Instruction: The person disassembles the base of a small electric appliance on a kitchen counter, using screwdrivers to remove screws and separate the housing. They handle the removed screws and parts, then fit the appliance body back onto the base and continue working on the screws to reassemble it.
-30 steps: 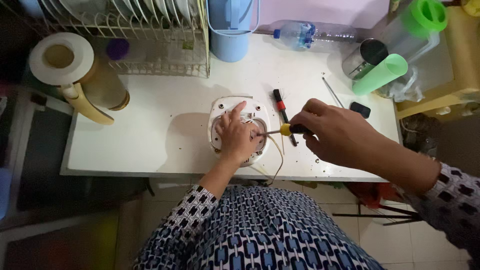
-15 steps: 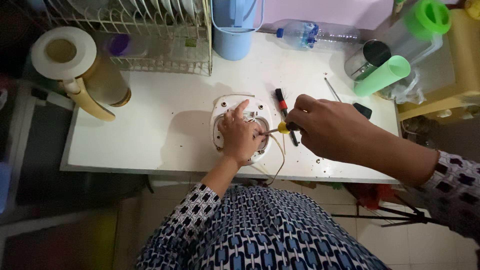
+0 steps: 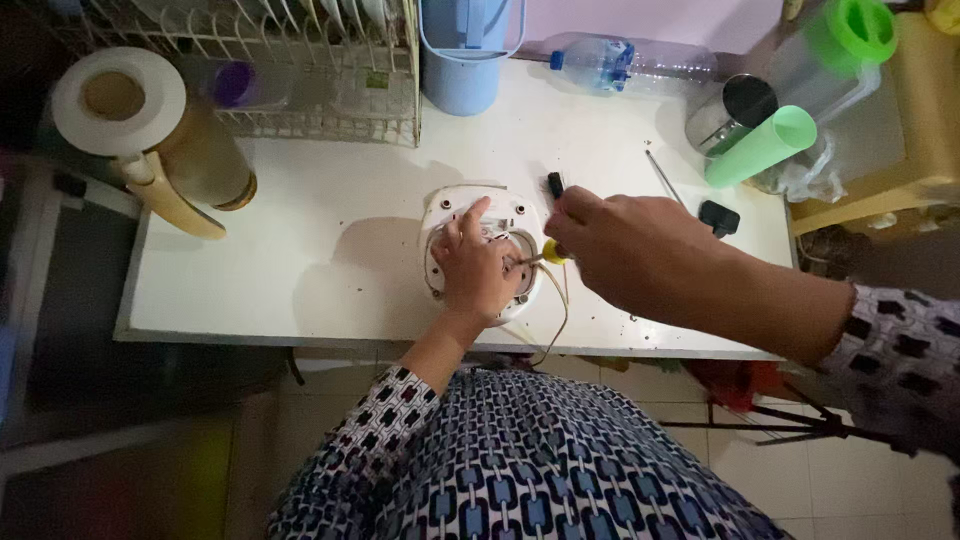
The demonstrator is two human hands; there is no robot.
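Observation:
A round white appliance base point(image 3: 450, 208) lies on the white table point(image 3: 330, 250) in front of me. My left hand point(image 3: 478, 268) rests flat on it, fingers spread, pressing it down. My right hand point(image 3: 630, 248) is closed around a screwdriver with a yellow handle point(image 3: 552, 252); its metal tip points left into the base beside my left fingers. A thin wire point(image 3: 562, 320) trails from the base over the table's front edge. A second screwdriver with a black handle point(image 3: 555, 184) lies just behind my right hand, mostly hidden.
A dish rack point(image 3: 300, 70) stands at the back left, a blue jug point(image 3: 465, 50) and a plastic bottle point(image 3: 640, 62) behind. A capped yellowish jug point(image 3: 150, 140) is at left. Green-lidded containers point(image 3: 790, 110), a metal rod point(image 3: 664, 178) and a small black part point(image 3: 718, 216) sit right.
My right hand has slid slightly left over the second screwdriver, hiding most of it. My left hand stays on the base.

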